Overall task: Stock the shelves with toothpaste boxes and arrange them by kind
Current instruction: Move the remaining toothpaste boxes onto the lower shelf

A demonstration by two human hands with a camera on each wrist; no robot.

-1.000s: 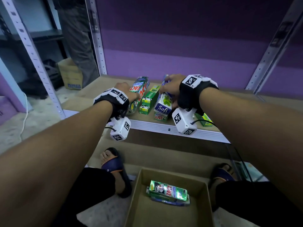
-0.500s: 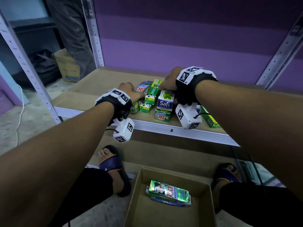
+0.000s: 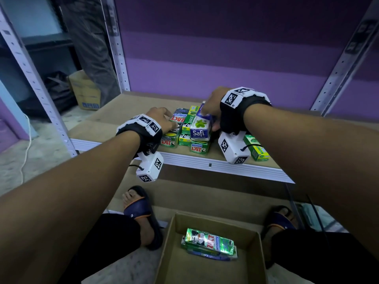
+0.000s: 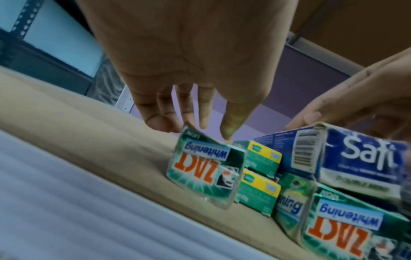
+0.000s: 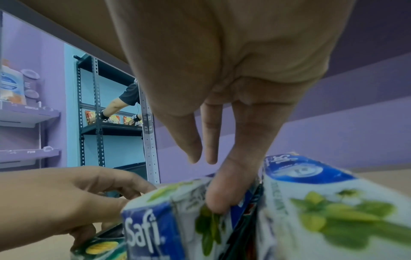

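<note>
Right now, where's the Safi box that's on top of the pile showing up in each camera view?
Head: Safi box at centre, atop the pile, under the right hand.
Left wrist: right edge, atop a Zact box.
Right wrist: bottom centre, a fingertip pressing its top.
Shared landmark: the white "Safi" lettering on its blue end.

Under my right hand the blue-and-white box reads "Safi". The green boxes on the shelf carry "ZACT" in orange with "whitening" on a pale blue band. Between them, a green-and-yellow box says "DARLIE". The carton's pack also reads "ZACT".
</note>
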